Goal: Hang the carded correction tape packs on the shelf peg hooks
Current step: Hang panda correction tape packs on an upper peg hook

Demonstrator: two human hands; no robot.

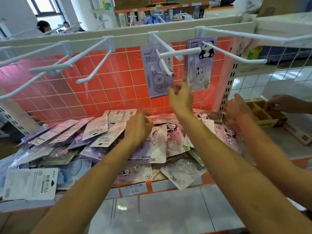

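Note:
A purple carded correction tape pack (152, 76) hangs on a white peg hook (166, 66) against the orange grid panel. A panda-printed pack (201, 68) hangs on the hook to its right. My right hand (181, 97) is raised just below the purple pack's lower right corner, fingers loosely spread and holding nothing. My left hand (138, 128) is lower, over the pile of loose carded packs (101, 134) on the shelf. Its fingers are bent down toward the pile, and I see no pack gripped.
Several bare white peg hooks (94, 65) jut out to the left, and longer ones (236, 53) on the right at head height. Another person's hands (236, 110) reach in from the right, one at a divided cardboard box (265, 115). A white tiled floor lies below the shelf edge.

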